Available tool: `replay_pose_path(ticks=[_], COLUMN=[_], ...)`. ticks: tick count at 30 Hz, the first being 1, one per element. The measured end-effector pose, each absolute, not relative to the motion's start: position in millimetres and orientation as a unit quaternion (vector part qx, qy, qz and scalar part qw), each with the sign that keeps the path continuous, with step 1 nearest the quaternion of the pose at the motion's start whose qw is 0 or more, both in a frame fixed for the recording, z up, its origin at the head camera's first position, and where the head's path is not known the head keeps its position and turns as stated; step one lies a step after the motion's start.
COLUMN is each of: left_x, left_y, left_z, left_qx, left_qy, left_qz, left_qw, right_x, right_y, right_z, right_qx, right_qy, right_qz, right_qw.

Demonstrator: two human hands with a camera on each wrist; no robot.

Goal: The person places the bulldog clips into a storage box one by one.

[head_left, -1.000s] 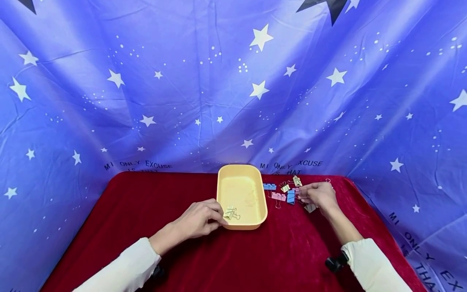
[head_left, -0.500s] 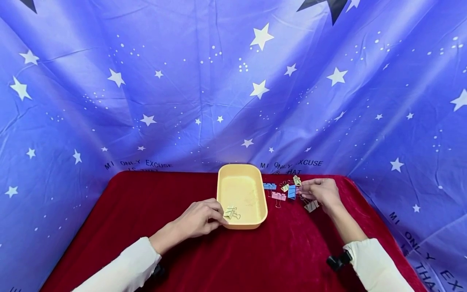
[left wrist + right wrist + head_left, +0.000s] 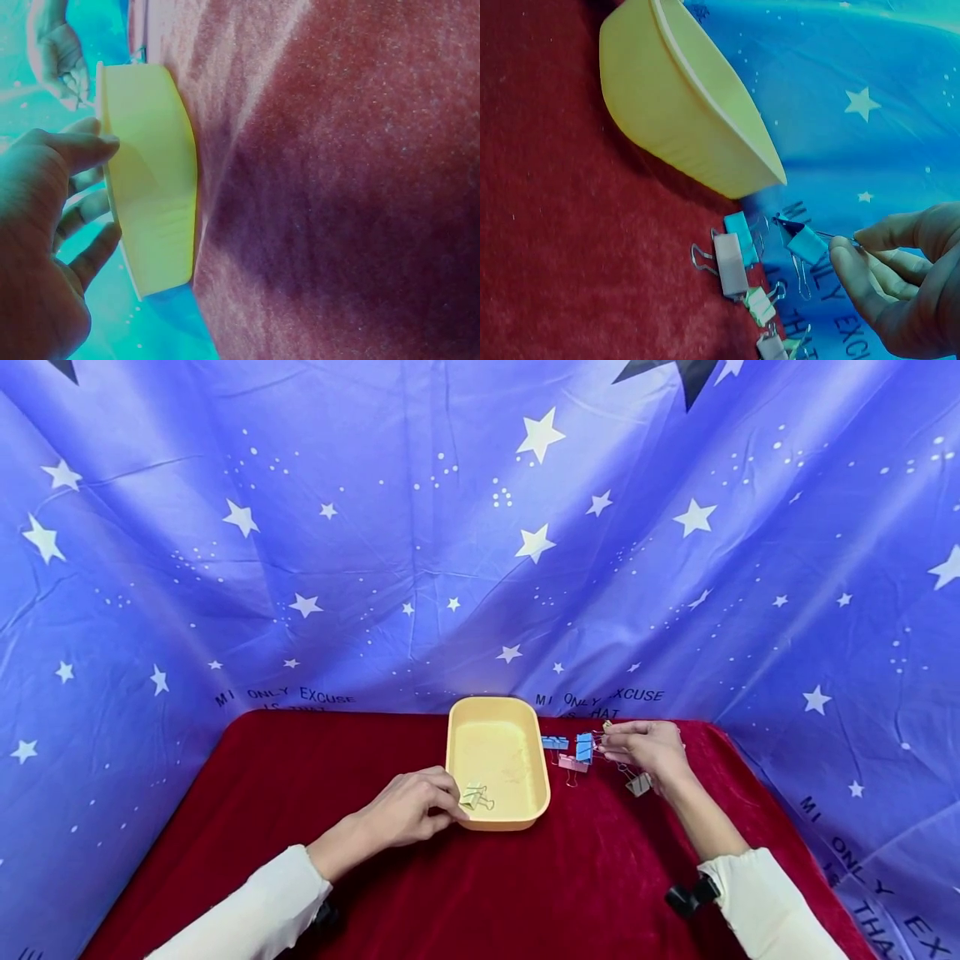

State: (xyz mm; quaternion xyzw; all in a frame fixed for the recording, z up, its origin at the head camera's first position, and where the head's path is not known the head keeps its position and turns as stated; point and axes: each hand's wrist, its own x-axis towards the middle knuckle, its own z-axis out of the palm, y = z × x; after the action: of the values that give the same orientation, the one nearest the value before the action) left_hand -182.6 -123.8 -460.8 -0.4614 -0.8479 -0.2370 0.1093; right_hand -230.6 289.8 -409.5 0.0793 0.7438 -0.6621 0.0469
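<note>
Presently my right hand [image 3: 651, 753] pinches blue metal binder clip [image 3: 808, 245], probably light, aptly by wire handle [image 3: 825, 234]; relaxed left hand [image 3: 417, 806] touches yellow oblong tub [image 3: 498, 756].

We see a tabletop [image 3: 585, 885] draped in red velvety cloth, a yellow tub [image 3: 498, 825] standing near its far edge. Just right of that lie a blue clip [image 3: 555, 742] and a pink clip [image 3: 573, 764]; farther right, we find a drab clip [image 3: 639, 784].

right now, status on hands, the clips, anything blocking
Right hand pinching blue wire-handled binder clip. Left hand holding rim of yellow rectangular tub. In head view, second blue binder clip lies between, pink binder clip close by.
</note>
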Motion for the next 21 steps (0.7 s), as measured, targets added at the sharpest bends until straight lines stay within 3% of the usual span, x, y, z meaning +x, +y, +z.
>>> replay_pose_path(ticks=[21], left_x=[-182.3], left_y=[-123.5], left_z=[-461.2], left_qx=[-0.462], left_qy=[-0.849], left_qz=[-0.233], left_qw=[0.11], right_x=[-217.7], right_y=[239.8], right_z=[-395.3], right_qx=[0.043], right_qy=[0.788], right_qz=[-0.614], right_qw=[0.031])
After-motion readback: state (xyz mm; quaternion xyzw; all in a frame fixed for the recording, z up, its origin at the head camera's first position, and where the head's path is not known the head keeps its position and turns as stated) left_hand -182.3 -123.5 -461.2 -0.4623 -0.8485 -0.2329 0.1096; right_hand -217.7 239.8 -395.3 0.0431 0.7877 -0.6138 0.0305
